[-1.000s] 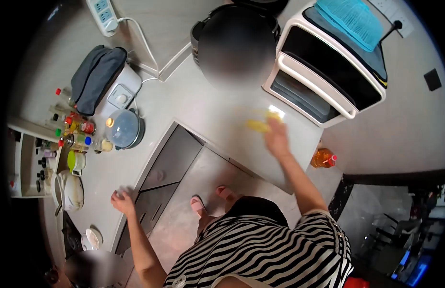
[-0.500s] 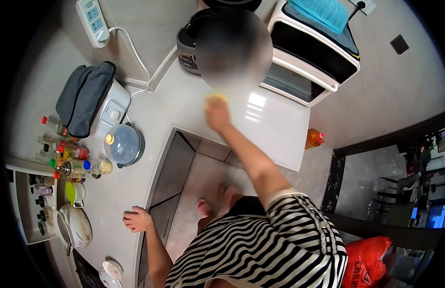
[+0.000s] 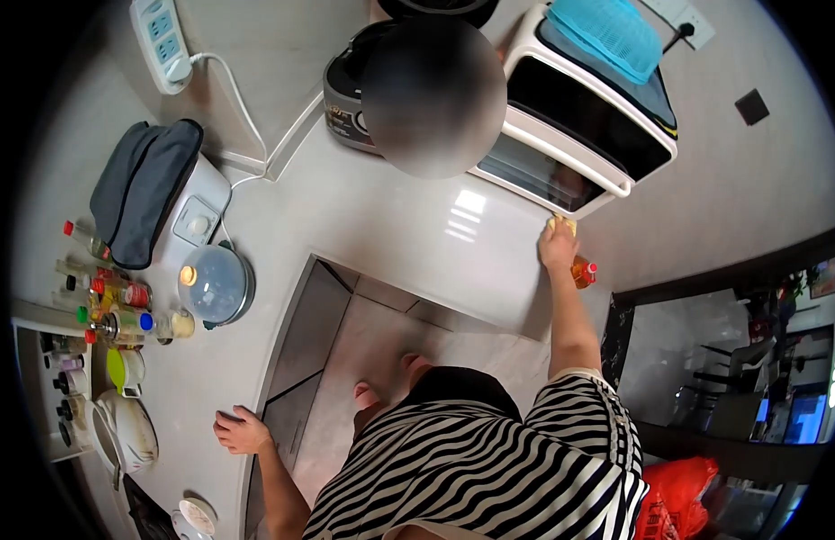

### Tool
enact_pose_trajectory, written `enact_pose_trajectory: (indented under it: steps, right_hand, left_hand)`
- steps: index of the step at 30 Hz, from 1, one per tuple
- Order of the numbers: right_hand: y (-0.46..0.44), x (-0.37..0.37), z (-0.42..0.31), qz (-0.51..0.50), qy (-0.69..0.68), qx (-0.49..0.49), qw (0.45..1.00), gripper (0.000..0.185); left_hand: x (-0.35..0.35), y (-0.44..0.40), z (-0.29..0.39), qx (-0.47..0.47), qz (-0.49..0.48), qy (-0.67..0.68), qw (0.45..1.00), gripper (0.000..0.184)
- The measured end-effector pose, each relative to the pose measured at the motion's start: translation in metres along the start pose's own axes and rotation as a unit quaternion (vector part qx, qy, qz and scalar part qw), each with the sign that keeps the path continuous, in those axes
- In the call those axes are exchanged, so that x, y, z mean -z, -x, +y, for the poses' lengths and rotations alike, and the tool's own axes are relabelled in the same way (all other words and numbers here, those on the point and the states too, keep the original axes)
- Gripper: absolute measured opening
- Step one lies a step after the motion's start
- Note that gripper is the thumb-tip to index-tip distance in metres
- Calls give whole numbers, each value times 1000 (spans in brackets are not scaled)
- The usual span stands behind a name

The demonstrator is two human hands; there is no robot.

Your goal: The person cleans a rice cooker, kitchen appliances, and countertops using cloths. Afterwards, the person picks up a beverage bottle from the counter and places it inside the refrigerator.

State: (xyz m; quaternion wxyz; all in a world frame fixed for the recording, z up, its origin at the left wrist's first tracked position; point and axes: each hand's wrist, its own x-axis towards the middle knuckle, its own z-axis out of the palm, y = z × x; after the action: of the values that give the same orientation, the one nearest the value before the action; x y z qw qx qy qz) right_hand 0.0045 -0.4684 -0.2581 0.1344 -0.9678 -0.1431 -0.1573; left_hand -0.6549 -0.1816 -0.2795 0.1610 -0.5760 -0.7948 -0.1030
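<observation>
My right hand (image 3: 557,247) presses a small yellow cloth (image 3: 563,225) onto the white countertop (image 3: 417,234), at its right edge just below the front corner of the white oven (image 3: 561,175). The fingers are closed over the cloth, so most of it is hidden. Beside that hand, beyond the edge, shows a bottle of orange-brown liquid with a red cap (image 3: 584,272). At the lower left my left hand (image 3: 242,430) rests on the counter near its front edge, fingers apart and holding nothing.
Left of the corner stand a clear-domed pot (image 3: 216,285), an appliance under a grey cover (image 3: 147,193) and several seasoning bottles (image 3: 120,297). A dark rice cooker (image 3: 347,112) sits by the oven, partly behind a blurred disc. A red bag (image 3: 674,499) is at lower right.
My right hand has swept right with the yellow cloth, from the middle of the counter to its right edge below the oven. My left hand stays on the counter; the view has shifted slightly.
</observation>
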Motion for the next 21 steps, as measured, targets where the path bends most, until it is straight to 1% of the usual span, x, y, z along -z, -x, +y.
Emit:
enact_pose_trajectory:
  steps: [3, 4, 5, 6, 7, 8, 9, 10, 11, 12, 15, 17, 18, 19, 20, 21]
  right_hand:
    - [-6, -7, -40, -27, 80, -71, 994, 42]
    - [-6, -20, -66, 93, 80, -31, 992, 35]
    - [-14, -28, -89, 2, 42, -2, 999, 24]
    - [-14, -63, -113, 106, 22, 79, 991, 15]
    - [-9, -52, -161, 37, -16, 104, 994, 15]
    - [-6, -72, -200, 50, -51, 152, 986, 15]
    - [-2, -86, -237, 7, -73, 215, 974, 18]
    - [8, -86, -275, 14, -75, 234, 969, 25]
    - [18, -83, -308, 14, -72, 218, 973, 33]
    - [20, -81, -326, 15, -68, 202, 977, 41]
    - [13, -73, -298, -44, -141, 279, 949, 44]
    - [3, -63, -240, -77, -136, 314, 936, 43]
    - [1, -56, -201, -45, -142, 309, 939, 41]
    - [2, -46, -160, -63, -132, 253, 956, 44]
    - [1, -42, -116, -37, -124, 226, 966, 44]
    - [3, -26, -79, -35, -97, 184, 977, 44]
  left_hand:
    - [8, 1, 4, 1, -16, -19, 1000, 49]
    - [6, 1, 3, -2, -5, -17, 1000, 49]
    - [3, 1, 2, -6, 6, -15, 1000, 49]
    - [1, 2, 1, -12, 15, -15, 1000, 48]
    - [4, 1, 2, 1, -4, -13, 1000, 49]
    - [4, 1, 2, 1, -3, -11, 1000, 49]
    - [3, 1, 2, 0, -1, -6, 1000, 49]
    - [3, 2, 1, -2, -1, -1, 1000, 50]
    - [1, 2, 1, -5, 2, -2, 1000, 50]
    - [0, 2, -1, -9, 6, -3, 1000, 50]
    - [-1, 3, -6, -22, 11, 2, 1000, 50]
    - [-1, 3, -5, -23, 21, 10, 999, 50]
    - [-2, 2, -6, -23, 20, 6, 1000, 50]
    - [-3, 2, -7, -22, 18, 3, 1000, 50]
    - [-3, 2, -6, -22, 15, 1, 1000, 50]
    - [1, 2, -3, -19, 4, -3, 1000, 51]
